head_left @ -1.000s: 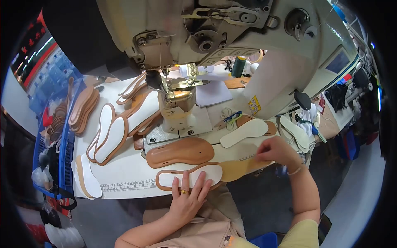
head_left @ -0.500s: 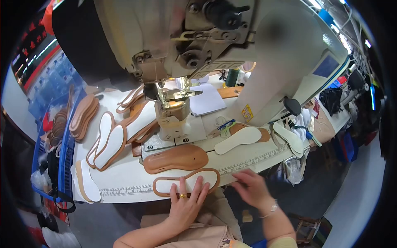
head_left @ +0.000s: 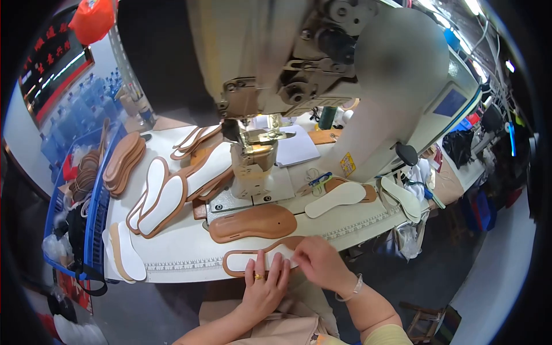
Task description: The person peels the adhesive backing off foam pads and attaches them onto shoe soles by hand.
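Observation:
A brown-edged insole with a white face (head_left: 240, 261) lies at the table's front edge. My left hand (head_left: 266, 287), with a ring, rests on it, fingers spread flat. My right hand (head_left: 319, 261) is at the insole's right end, its fingers pinched together at the edge; whatever is between them is too small to make out. Just behind lies a brown leather insole (head_left: 253, 223) with a small dark hole. A sewing machine (head_left: 253, 155) stands behind that, its needle area lit.
White-and-brown insoles (head_left: 164, 204) overlap at the left, near a brown stack (head_left: 123, 164) and a blue basket (head_left: 95, 230). Right of the machine are a pale insole (head_left: 335, 199), blue-handled snips (head_left: 320, 179) and another pale insole (head_left: 401, 199). A printed ruler (head_left: 184, 265) runs along the front.
My right hand has moved left onto the insole's right end. The yellowish piece seen beside the insole a second ago is out of sight. My left hand stays on the insole, and the camera view has shifted.

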A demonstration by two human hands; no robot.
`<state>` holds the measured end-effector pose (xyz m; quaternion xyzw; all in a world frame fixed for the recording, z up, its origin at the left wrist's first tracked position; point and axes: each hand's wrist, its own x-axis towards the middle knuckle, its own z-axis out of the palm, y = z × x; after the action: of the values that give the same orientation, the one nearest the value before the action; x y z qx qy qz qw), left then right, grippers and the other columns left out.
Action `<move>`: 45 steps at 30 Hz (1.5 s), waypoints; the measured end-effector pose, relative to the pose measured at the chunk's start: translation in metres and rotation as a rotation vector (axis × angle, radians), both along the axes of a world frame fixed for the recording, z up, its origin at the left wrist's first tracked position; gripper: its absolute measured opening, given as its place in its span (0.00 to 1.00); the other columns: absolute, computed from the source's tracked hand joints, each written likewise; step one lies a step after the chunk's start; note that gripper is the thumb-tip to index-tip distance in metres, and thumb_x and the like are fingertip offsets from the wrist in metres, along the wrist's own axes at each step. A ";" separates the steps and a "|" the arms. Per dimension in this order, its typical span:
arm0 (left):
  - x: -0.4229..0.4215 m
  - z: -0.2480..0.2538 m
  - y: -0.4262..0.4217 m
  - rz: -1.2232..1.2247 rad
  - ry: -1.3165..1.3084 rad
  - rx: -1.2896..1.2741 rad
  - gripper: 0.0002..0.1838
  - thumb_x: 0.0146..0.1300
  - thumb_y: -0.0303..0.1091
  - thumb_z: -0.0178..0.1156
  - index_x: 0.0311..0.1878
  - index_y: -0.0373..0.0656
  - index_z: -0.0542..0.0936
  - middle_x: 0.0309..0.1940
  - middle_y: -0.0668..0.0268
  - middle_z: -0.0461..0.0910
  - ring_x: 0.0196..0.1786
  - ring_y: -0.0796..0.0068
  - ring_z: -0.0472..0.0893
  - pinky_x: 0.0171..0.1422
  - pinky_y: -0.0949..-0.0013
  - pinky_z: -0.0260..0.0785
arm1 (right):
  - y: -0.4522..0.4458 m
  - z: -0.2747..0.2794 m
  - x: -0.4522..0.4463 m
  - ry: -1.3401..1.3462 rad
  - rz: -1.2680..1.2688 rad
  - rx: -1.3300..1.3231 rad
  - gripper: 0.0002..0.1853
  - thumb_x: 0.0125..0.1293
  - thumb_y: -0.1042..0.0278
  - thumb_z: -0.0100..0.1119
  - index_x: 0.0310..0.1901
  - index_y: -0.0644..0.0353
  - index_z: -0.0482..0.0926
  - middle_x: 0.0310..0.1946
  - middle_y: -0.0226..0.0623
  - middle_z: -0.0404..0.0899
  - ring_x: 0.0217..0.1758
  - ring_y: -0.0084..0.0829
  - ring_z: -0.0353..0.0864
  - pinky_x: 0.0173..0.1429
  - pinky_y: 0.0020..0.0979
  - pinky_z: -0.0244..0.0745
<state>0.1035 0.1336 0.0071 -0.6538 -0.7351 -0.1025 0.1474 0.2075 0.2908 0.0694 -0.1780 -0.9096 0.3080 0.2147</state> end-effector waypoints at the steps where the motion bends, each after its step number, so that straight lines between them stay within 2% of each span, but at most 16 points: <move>1: 0.000 -0.001 -0.001 -0.001 -0.011 0.000 0.34 0.53 0.49 0.66 0.62 0.46 0.73 0.67 0.51 0.64 0.72 0.37 0.58 0.70 0.39 0.48 | -0.008 0.010 -0.001 0.016 0.103 -0.140 0.07 0.57 0.73 0.65 0.32 0.62 0.76 0.28 0.39 0.75 0.31 0.39 0.75 0.39 0.36 0.73; 5: -0.001 -0.003 -0.002 -0.003 -0.018 0.023 0.34 0.53 0.49 0.66 0.62 0.46 0.73 0.67 0.52 0.65 0.72 0.37 0.58 0.71 0.38 0.47 | -0.004 0.015 -0.002 -0.041 0.003 -0.502 0.06 0.60 0.73 0.65 0.34 0.64 0.78 0.29 0.39 0.79 0.32 0.30 0.80 0.38 0.28 0.76; 6: -0.001 -0.002 -0.001 -0.003 -0.023 0.029 0.34 0.53 0.49 0.66 0.62 0.46 0.73 0.67 0.52 0.65 0.72 0.37 0.58 0.71 0.38 0.47 | 0.019 0.013 -0.004 -0.074 -0.121 -0.067 0.06 0.60 0.72 0.65 0.34 0.65 0.79 0.27 0.39 0.79 0.31 0.26 0.81 0.37 0.26 0.76; 8: -0.001 0.003 -0.001 0.007 0.009 0.008 0.35 0.52 0.48 0.66 0.63 0.46 0.73 0.69 0.55 0.63 0.72 0.38 0.58 0.71 0.39 0.47 | 0.025 0.003 -0.005 -0.135 -0.217 -0.358 0.08 0.58 0.69 0.65 0.31 0.64 0.79 0.28 0.44 0.80 0.32 0.42 0.80 0.40 0.36 0.75; 18: 0.000 0.006 0.001 0.006 -0.013 0.030 0.35 0.51 0.47 0.67 0.63 0.45 0.72 0.70 0.61 0.64 0.70 0.39 0.60 0.70 0.40 0.48 | 0.021 -0.001 -0.009 -0.124 -0.229 -0.126 0.07 0.56 0.69 0.65 0.31 0.63 0.80 0.26 0.42 0.80 0.34 0.44 0.80 0.43 0.41 0.75; 21: 0.000 0.010 0.001 0.005 -0.025 0.021 0.35 0.51 0.47 0.67 0.62 0.45 0.72 0.69 0.61 0.65 0.70 0.39 0.60 0.69 0.41 0.49 | 0.018 -0.004 -0.008 -0.166 -0.213 -0.081 0.08 0.55 0.68 0.67 0.28 0.62 0.79 0.34 0.43 0.81 0.40 0.44 0.79 0.46 0.41 0.74; 23: 0.000 0.014 0.003 0.015 -0.045 0.016 0.34 0.51 0.46 0.67 0.61 0.45 0.73 0.69 0.62 0.66 0.70 0.41 0.61 0.69 0.42 0.50 | 0.007 -0.005 -0.006 -0.156 -0.313 0.182 0.11 0.53 0.68 0.68 0.37 0.60 0.81 0.45 0.42 0.78 0.55 0.45 0.75 0.56 0.40 0.72; 24: 0.000 0.014 0.003 0.014 -0.041 0.017 0.34 0.51 0.46 0.67 0.61 0.45 0.73 0.69 0.62 0.66 0.70 0.41 0.61 0.69 0.42 0.50 | -0.001 -0.003 -0.006 -0.152 -0.315 0.183 0.11 0.53 0.68 0.68 0.37 0.60 0.81 0.45 0.42 0.78 0.55 0.45 0.75 0.56 0.40 0.72; 26: -0.003 0.013 0.003 0.006 -0.043 0.022 0.33 0.51 0.46 0.67 0.61 0.46 0.73 0.69 0.63 0.66 0.70 0.45 0.62 0.69 0.44 0.50 | -0.018 -0.002 -0.004 -0.006 -0.294 0.493 0.19 0.55 0.69 0.66 0.50 0.59 0.78 0.55 0.44 0.73 0.64 0.49 0.68 0.64 0.45 0.66; 27: -0.004 0.013 0.003 0.003 -0.040 0.022 0.33 0.51 0.46 0.67 0.61 0.46 0.73 0.69 0.63 0.66 0.70 0.45 0.62 0.69 0.44 0.50 | -0.023 -0.020 0.000 -0.004 -0.132 0.488 0.27 0.59 0.68 0.63 0.60 0.60 0.71 0.60 0.45 0.71 0.68 0.49 0.66 0.70 0.48 0.60; 29: -0.006 0.011 0.002 0.008 0.010 0.042 0.25 0.57 0.41 0.58 0.60 0.50 0.74 0.67 0.65 0.69 0.69 0.53 0.66 0.70 0.50 0.52 | -0.023 -0.038 0.006 -0.045 -0.076 0.432 0.26 0.61 0.65 0.61 0.61 0.61 0.71 0.63 0.44 0.68 0.69 0.48 0.64 0.71 0.48 0.59; 31: -0.012 0.012 -0.001 0.016 -0.082 0.010 0.27 0.56 0.40 0.60 0.62 0.51 0.73 0.68 0.64 0.68 0.70 0.55 0.65 0.71 0.51 0.52 | -0.022 -0.033 0.012 -0.187 -0.057 0.369 0.30 0.64 0.56 0.58 0.65 0.62 0.68 0.69 0.43 0.63 0.73 0.46 0.61 0.73 0.47 0.55; 33: -0.021 0.016 -0.006 0.002 -0.249 -0.009 0.34 0.54 0.40 0.64 0.67 0.53 0.68 0.68 0.59 0.67 0.70 0.59 0.65 0.71 0.53 0.52 | -0.021 -0.034 0.017 -0.186 -0.083 0.373 0.32 0.65 0.53 0.57 0.66 0.62 0.66 0.70 0.44 0.63 0.73 0.46 0.60 0.73 0.48 0.54; 38: -0.029 0.021 -0.014 0.080 -0.140 0.049 0.31 0.57 0.40 0.62 0.66 0.53 0.70 0.65 0.56 0.69 0.68 0.58 0.68 0.70 0.53 0.54 | -0.029 -0.042 0.022 -0.160 -0.152 0.452 0.40 0.61 0.40 0.58 0.65 0.66 0.65 0.68 0.52 0.62 0.72 0.53 0.60 0.71 0.54 0.55; 43: -0.030 0.016 -0.022 0.074 -0.099 0.167 0.24 0.59 0.35 0.55 0.61 0.53 0.74 0.53 0.65 0.76 0.55 0.66 0.74 0.62 0.55 0.62 | -0.039 -0.052 0.032 -0.158 -0.111 0.509 0.40 0.59 0.38 0.60 0.62 0.64 0.69 0.68 0.52 0.62 0.70 0.55 0.61 0.70 0.56 0.55; 45: -0.038 0.024 -0.031 0.080 -0.095 0.151 0.23 0.60 0.35 0.55 0.61 0.53 0.75 0.51 0.66 0.76 0.55 0.66 0.75 0.61 0.55 0.63 | -0.026 -0.052 0.040 -0.008 -0.050 0.354 0.33 0.63 0.42 0.57 0.59 0.63 0.72 0.65 0.51 0.67 0.69 0.55 0.63 0.69 0.55 0.56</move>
<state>0.0655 0.1025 0.0311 -0.6053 -0.7569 -0.1827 0.1653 0.2472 0.2648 0.0172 -0.1612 -0.9457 0.1367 0.2468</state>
